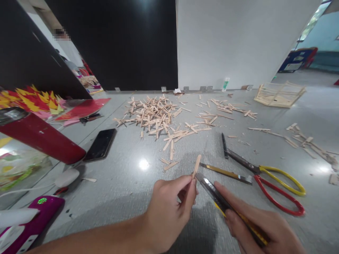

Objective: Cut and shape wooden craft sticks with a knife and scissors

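Observation:
My left hand (172, 208) pinches a short wooden craft stick (196, 165) upright between thumb and fingers. In my right hand (254, 222) is a black and yellow utility knife (225, 204). The knife's blade (203, 180) reaches the lower end of the stick, close to my left fingertips; whether it cuts into the wood I cannot tell. Just beyond lies a slim yellow craft knife (225, 171). Scissors (261, 170) with one yellow and one red handle rest to the right, near a black pen (224, 145).
A heap of craft sticks (152, 114) spreads ahead, with more pieces (307, 141) at right. A stick-built frame (280, 97) stands far right. On the left are a phone (101, 144), a red bottle (45, 135), a white charger (67, 177) and a purple power strip (49, 208).

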Demonstrator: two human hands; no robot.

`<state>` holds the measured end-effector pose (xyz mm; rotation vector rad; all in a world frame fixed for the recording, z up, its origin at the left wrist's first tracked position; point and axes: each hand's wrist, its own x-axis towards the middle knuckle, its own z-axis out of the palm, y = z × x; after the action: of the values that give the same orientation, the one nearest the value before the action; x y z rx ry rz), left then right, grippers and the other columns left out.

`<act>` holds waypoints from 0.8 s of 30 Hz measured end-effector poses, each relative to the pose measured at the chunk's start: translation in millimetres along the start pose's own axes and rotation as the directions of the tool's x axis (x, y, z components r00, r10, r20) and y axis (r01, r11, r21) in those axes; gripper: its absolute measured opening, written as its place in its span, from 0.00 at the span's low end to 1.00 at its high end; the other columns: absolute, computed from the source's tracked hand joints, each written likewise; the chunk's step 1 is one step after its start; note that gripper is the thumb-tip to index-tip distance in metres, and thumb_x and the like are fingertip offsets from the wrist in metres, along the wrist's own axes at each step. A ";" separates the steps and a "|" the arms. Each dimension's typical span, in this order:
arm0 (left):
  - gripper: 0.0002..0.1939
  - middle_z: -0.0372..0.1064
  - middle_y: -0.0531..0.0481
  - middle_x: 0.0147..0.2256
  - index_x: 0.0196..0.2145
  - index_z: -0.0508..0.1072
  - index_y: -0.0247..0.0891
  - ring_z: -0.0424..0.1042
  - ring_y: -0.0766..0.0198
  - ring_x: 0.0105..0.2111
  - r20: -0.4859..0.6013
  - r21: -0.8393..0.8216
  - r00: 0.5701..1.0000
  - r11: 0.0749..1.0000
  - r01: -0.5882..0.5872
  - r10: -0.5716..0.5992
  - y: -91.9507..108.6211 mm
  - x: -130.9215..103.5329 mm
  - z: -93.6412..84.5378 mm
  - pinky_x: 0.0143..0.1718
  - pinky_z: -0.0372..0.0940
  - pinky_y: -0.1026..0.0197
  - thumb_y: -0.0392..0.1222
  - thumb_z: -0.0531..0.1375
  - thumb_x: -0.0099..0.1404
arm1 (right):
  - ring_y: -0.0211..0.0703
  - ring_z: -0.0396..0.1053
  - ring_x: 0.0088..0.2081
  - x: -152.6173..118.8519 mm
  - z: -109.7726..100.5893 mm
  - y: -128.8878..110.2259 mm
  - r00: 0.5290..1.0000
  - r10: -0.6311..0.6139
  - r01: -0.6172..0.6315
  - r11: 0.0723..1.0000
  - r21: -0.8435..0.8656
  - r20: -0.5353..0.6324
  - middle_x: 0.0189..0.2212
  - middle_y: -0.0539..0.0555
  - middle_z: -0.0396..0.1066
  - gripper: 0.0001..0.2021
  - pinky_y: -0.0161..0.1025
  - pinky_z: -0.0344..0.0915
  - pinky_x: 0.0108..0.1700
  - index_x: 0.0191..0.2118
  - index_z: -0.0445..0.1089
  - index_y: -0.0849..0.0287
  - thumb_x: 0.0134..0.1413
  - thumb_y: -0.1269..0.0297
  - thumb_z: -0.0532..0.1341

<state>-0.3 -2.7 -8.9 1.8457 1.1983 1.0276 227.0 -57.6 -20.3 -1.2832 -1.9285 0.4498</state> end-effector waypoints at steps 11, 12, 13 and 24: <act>0.25 0.73 0.49 0.23 0.29 0.75 0.36 0.72 0.68 0.22 0.329 -0.479 0.900 0.771 0.420 -0.286 7.3 12.5 -4.6 0.26 0.70 0.68 0.59 0.61 0.77 | 0.44 0.88 0.45 2.5 -1.5 4.6 0.998 0.040 -0.040 0.999 -0.003 0.044 0.52 0.50 0.87 0.24 0.25 0.80 0.40 0.69 0.76 0.53 0.73 0.68 0.60; 0.25 0.73 0.49 0.23 0.29 0.75 0.36 0.72 0.68 0.22 0.352 -0.492 0.893 0.756 0.431 -0.280 7.1 13.5 -5.3 0.26 0.71 0.68 0.59 0.61 0.77 | 0.46 0.87 0.48 2.0 -1.6 4.9 0.999 0.023 -0.021 0.999 -0.041 0.042 0.54 0.50 0.86 0.23 0.26 0.80 0.42 0.69 0.76 0.53 0.73 0.68 0.61; 0.26 0.74 0.49 0.23 0.29 0.75 0.36 0.72 0.68 0.22 0.370 -0.498 0.888 0.748 0.439 -0.274 6.7 14.1 -5.9 0.27 0.71 0.68 0.59 0.61 0.77 | 0.47 0.86 0.51 1.4 -1.3 5.3 0.999 0.003 -0.001 0.997 -0.073 0.037 0.55 0.50 0.85 0.23 0.25 0.80 0.42 0.69 0.76 0.54 0.73 0.69 0.60; 0.28 0.62 0.55 0.16 0.24 0.67 0.40 0.64 0.68 0.17 0.326 -0.293 0.888 0.858 0.421 -0.325 5.6 11.8 -8.1 0.21 0.59 0.68 0.61 0.57 0.77 | 0.45 0.86 0.51 -2.2 0.6 12.6 0.991 -0.124 0.132 0.976 -0.176 0.055 0.55 0.53 0.86 0.27 0.28 0.81 0.47 0.74 0.68 0.51 0.75 0.71 0.58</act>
<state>-2.3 7.5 2.4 1.3422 1.0712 0.6926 234.9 -54.0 -29.7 -1.2601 -2.1132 0.2452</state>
